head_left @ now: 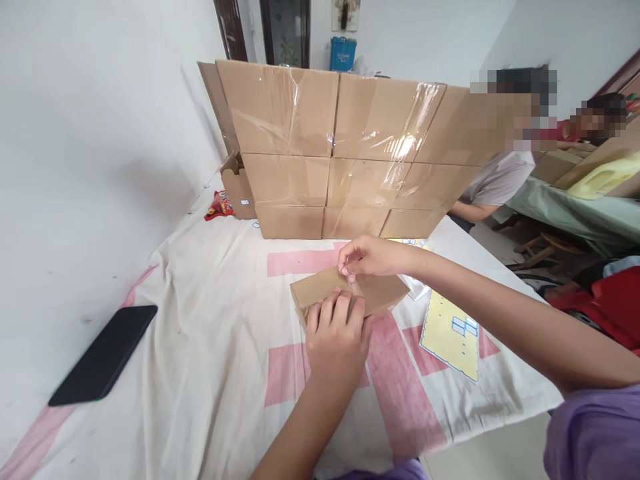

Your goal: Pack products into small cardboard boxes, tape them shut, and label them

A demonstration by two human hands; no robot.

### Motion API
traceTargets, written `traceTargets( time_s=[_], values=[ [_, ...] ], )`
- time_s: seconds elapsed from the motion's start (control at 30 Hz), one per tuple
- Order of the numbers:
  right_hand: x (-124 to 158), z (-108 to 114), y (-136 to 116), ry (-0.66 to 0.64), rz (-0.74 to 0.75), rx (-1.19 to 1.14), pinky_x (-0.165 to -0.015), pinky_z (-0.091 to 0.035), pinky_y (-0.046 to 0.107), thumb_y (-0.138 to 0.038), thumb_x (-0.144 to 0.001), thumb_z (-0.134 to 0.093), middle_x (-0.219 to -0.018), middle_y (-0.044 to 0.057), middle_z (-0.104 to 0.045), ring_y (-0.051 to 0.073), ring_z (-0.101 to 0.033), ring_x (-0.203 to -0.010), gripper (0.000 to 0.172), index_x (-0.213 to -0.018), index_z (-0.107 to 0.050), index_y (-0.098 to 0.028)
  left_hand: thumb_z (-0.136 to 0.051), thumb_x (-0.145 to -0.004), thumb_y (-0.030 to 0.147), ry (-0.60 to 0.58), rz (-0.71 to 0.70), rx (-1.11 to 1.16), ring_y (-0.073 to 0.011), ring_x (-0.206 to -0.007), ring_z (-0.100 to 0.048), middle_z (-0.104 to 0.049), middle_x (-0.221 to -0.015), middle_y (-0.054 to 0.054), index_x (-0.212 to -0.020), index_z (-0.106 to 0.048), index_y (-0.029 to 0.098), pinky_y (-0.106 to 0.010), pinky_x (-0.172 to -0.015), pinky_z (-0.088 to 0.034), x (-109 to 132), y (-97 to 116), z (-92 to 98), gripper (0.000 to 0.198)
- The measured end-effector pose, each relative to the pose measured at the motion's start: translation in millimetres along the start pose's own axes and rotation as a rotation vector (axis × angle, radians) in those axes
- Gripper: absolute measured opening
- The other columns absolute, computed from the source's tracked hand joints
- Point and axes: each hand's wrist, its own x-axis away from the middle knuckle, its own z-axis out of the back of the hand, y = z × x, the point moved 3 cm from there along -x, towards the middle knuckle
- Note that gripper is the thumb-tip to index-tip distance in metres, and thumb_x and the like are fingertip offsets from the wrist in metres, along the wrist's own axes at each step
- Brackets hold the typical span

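Left side: here's a black phone (103, 357), screen dark, flat on the tablecloth (210, 320)!
Far left: red packet (219, 205), bright on that same cloth.
Back of room: blue tub (343, 53), below a hanging picture (345, 15).
Right flank: person (507, 180) in pale shirt; beyond, yellow jug (603, 177), wooden stool (550, 244).

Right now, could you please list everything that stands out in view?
Small rectangular cardboard box: one, brown, picture centre
Tape-covered cardboard box stack: one, brown, behind small box
Notched cardboard carton: one, brown, left of stack
Crinkled packet: one, red, beside carton
Flat rectangular phone: one, black, far left
Flat printed card: one or more, yellow, right of small box
Patterned cloth: one, white-and-pink, beneath
Plastic tub: one, blue, background
People: two, pale and pink tops, right background
Left hand: one, bare, on small box
Right hand: one, bare, pinching clear strip
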Motion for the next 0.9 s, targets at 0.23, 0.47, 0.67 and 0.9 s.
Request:
traceTargets(
  time_s=[0.23,0.47,0.67,0.9],
  values=[
    [-7.8,8.7,10.4,0.029,0.174,0.082,-0.079,-0.047,0.030,-0.031,-0.082,-0.069,-0.095,0.005,-0.071,0.018,-0.063,-0.087,0.016,-0.088,-0.076,-0.018,-0.066,-0.091,0.034,0.012,0.006,-0.019,-0.0204,-0.106,-0.067,-0.075,-0.109,0.002,-0.105,-0.069,0.024,-0.040,-0.091,-0.043,1.5,1.8,-0.8,0.017],
    [-16.9,7.7,32.0,0.046,0.204,-0.063,-0.092,-0.048,0.034,-0.037,-0.080,-0.074,-0.103,0.006,-0.068,0.020,-0.064,-0.097,0.020,-0.087,-0.077,-0.019,-0.064,-0.092,0.031,0.002,0.014,-0.033,-0.0212,-0.107,-0.067,-0.075,-0.110,0.001,-0.105,-0.069,0.024,-0.040,-0.091,-0.043,-1.3,1.0,-1.4,0.015],
    [-19.4,-0.6,37.2,0.032,0.184,-0.080,-0.080,-0.048,0.031,-0.036,-0.083,-0.069,-0.089,0.004,-0.069,0.018,-0.063,-0.084,0.020,-0.085,-0.073,-0.017,-0.065,-0.091,0.031,-0.012,0.008,-0.043,-0.0216,-0.108,-0.067,-0.076,-0.111,0.000,-0.107,-0.069,0.025,-0.041,-0.091,-0.043,-2.2,1.5,-1.4,0.017],
    [-21.5,5.4,41.7,0.121,0.130,-0.003,-0.071,-0.045,0.026,-0.038,-0.073,-0.079,-0.097,0.001,-0.060,0.014,-0.055,-0.079,0.041,-0.102,-0.055,-0.021,-0.066,-0.090,0.031,-0.016,-0.006,-0.055,-0.0220,-0.108,-0.067,-0.076,-0.112,-0.001,-0.107,-0.070,0.025,-0.040,-0.090,-0.043,-1.4,4.2,-0.6,0.018]
  ],
)
